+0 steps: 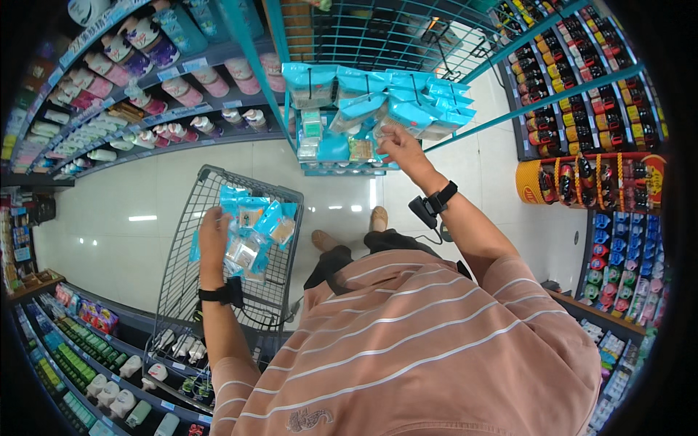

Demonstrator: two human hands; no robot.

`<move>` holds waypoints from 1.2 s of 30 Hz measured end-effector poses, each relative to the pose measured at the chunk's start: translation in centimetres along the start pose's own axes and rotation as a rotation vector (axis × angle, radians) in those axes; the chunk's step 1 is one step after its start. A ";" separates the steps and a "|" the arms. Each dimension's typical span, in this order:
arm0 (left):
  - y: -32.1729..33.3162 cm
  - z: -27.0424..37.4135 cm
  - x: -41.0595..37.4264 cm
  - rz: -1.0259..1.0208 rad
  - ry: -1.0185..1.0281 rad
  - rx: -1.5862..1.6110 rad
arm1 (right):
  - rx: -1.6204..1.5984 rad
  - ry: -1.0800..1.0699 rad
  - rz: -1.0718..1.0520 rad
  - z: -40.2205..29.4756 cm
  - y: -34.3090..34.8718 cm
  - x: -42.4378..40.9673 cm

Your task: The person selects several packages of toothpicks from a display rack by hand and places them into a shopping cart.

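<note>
My right hand (401,150) is at the teal wire display rack (376,27), its fingers bent beside a blue-topped plastic packet (406,114); whether it grips the packet is not clear. Rows of similar packets hang from the rack's hooks, above a lower tray with small boxed goods (312,128). Over the shopping cart (188,218), my left hand (214,237) is next to a loose pile of blue and clear packets (245,250). Its fingers partly overlap the pile, and I cannot tell whether they hold one.
Shelves of pump bottles (188,90) stand at the upper left. Bottles with dark contents fill a shelf (567,82) on the right, above an orange-and-yellow display bin (531,182). More shelves of bottles (122,403) run along the lower left. My shoes (379,218) are on the tiled floor between cart and rack.
</note>
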State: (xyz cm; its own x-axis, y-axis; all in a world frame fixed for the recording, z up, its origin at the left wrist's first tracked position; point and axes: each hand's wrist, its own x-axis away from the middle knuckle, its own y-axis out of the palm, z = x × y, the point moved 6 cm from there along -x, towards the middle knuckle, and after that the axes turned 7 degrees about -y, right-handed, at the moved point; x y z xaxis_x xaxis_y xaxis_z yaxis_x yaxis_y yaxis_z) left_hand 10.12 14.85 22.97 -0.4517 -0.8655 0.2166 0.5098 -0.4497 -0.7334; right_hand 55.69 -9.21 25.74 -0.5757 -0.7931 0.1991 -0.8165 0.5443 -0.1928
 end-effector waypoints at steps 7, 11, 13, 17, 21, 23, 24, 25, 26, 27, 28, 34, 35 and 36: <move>9.7 23.8 -1.2 -0.163 0.357 0.314 | -0.074 -0.022 -0.079 -0.6 -1.9 -1.2; 16.0 27.1 -7.4 -0.071 0.393 0.238 | -0.022 -0.066 -0.127 -1.2 -2.3 -2.1; 17.2 29.0 -8.7 -0.134 0.361 0.271 | 0.010 -0.070 -0.132 -0.4 -2.9 -2.3; 18.8 29.8 -9.7 -0.318 0.251 0.457 | 0.093 -0.128 -0.155 0.3 -3.2 -3.0; 18.1 30.0 -7.6 -0.419 0.166 0.650 | 0.059 -0.141 -0.202 1.1 -2.9 -2.8; 17.5 30.1 -6.6 -0.498 0.094 0.612 | 0.038 -0.133 -0.210 0.9 -2.9 -2.4; 17.3 29.9 -6.3 -0.533 0.057 0.596 | 0.054 -0.126 -0.209 0.8 -3.0 -2.1; 17.1 29.9 -6.2 -0.564 0.015 0.599 | 0.069 -0.119 -0.207 0.8 -3.1 -2.0; 16.9 29.8 -6.0 -0.595 -0.026 0.601 | -0.007 -0.082 -0.266 0.8 -2.7 -2.1; 17.1 29.5 -5.9 -0.625 -0.070 0.608 | -0.079 -0.043 -0.328 0.5 -2.5 -2.1; 17.2 29.3 -5.9 -0.654 -0.066 0.633 | -0.152 -0.004 -0.388 0.3 -2.2 -2.0; 18.1 28.9 -8.0 -0.605 -0.125 1.040 | -0.296 0.072 -0.424 -2.0 -3.4 0.6; 18.5 29.0 -9.2 -0.507 -0.109 0.933 | -0.255 0.097 -0.403 -1.5 -4.0 0.8; 19.3 29.0 -10.4 -0.410 -0.092 0.831 | -0.209 0.124 -0.383 -1.0 -4.6 1.1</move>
State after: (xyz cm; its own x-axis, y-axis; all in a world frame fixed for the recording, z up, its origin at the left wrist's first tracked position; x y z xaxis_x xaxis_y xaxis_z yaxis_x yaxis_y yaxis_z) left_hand 45.87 8.79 25.24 -0.6709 -0.6021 0.4329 0.6998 -0.7072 0.1008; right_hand 58.77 -12.36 27.86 -0.2210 -0.9162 0.3344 -0.9557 0.2718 0.1131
